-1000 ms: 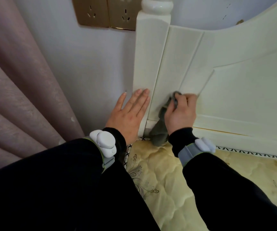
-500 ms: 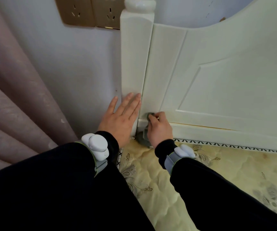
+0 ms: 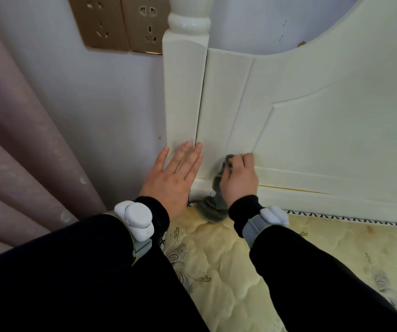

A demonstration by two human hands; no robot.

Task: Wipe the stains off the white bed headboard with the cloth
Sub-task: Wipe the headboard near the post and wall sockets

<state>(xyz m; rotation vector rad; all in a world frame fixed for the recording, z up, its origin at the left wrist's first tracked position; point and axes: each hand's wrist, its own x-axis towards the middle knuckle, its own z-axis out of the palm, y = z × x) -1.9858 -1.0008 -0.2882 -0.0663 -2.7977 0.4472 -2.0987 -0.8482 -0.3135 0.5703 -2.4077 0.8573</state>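
one cloth (image 3: 213,205) held against headboard (image 3: 312,140)

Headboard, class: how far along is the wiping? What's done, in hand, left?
Done: the headboard looks unmarked higher up. In hand: the right hand grips the grey cloth against the panel's lower left corner, while the left hand rests flat against the bedpost. Left: a yellowish smear beside the right hand and a brownish line along the bottom seam.
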